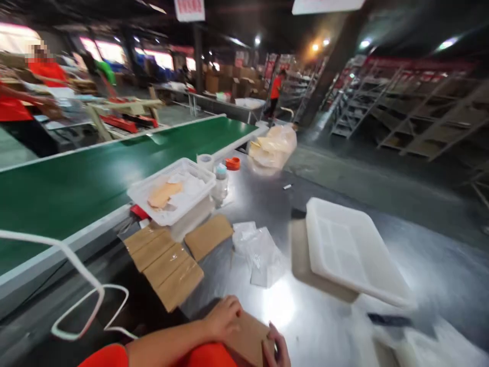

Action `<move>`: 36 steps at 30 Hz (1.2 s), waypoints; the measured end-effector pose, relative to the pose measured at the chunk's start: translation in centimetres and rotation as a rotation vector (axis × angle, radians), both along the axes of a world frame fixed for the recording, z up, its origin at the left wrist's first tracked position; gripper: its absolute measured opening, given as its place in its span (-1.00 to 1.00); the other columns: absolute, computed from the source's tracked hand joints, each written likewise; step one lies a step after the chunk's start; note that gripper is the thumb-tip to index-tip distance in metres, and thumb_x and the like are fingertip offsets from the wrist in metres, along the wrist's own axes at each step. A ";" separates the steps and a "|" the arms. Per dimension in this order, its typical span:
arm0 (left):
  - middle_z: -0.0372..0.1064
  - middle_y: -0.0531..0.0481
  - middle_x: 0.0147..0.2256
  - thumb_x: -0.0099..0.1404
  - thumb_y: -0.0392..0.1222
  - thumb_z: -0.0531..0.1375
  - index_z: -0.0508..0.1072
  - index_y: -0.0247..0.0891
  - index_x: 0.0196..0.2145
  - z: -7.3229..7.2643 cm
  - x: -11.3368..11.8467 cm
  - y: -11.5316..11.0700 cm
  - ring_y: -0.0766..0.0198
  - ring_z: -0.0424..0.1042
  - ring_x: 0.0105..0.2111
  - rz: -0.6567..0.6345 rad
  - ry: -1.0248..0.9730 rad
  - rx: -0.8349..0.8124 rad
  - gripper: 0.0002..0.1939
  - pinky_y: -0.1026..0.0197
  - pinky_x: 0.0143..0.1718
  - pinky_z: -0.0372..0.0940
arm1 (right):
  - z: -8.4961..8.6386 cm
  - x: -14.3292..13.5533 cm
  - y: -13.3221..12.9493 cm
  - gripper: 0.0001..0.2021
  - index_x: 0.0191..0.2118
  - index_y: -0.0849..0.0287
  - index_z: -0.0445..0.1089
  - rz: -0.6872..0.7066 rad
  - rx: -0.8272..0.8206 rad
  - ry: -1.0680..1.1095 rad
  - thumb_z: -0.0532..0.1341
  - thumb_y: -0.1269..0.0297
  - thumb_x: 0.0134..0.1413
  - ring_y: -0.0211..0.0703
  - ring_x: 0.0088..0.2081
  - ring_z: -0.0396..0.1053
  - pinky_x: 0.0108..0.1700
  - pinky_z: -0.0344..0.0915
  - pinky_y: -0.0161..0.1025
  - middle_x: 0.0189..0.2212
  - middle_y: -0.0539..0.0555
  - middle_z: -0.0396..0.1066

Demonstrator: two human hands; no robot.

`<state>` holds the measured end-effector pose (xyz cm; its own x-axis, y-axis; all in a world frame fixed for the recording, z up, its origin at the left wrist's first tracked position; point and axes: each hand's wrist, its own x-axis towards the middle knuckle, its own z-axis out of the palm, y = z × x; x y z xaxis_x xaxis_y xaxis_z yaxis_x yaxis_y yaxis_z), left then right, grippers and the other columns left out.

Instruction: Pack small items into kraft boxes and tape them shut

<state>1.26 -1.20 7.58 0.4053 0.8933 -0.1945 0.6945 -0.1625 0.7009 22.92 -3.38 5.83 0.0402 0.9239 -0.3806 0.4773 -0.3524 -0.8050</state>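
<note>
A small brown cardboard piece (247, 337) lies at the bottom centre, between my two hands. My left hand (225, 317) has its fingers curled over the upper left part of it. On its right edge is my right hand (278, 346), fingers bent around the side. Ahead of them on the metal table are clear plastic bags (262, 252), a flat brown cardboard piece (208, 236) and folded brown cardboard (166, 262) to the left.
A white tray (344, 244) sits on the right, plastic wrapping (439, 344) nearer. A white bin (173, 191) with papers, a tape roll (205, 161), a bottle (220, 183) and an orange ring (233, 163) stand by the green conveyor (95, 163). People in orange are further off.
</note>
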 end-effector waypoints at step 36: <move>0.50 -0.22 -0.43 0.31 0.17 -0.27 0.46 -0.30 -0.40 0.5 0.8 3.6 -0.05 0.52 -0.40 0.444 -0.139 -0.851 -0.35 -0.04 -0.36 0.42 | 1.7 1.5 -0.7 -0.19 0.23 0.07 0.12 0.170 0.019 0.297 0.35 0.01 -0.18 0.11 0.34 -0.17 0.31 -0.11 0.04 0.37 0.19 -0.28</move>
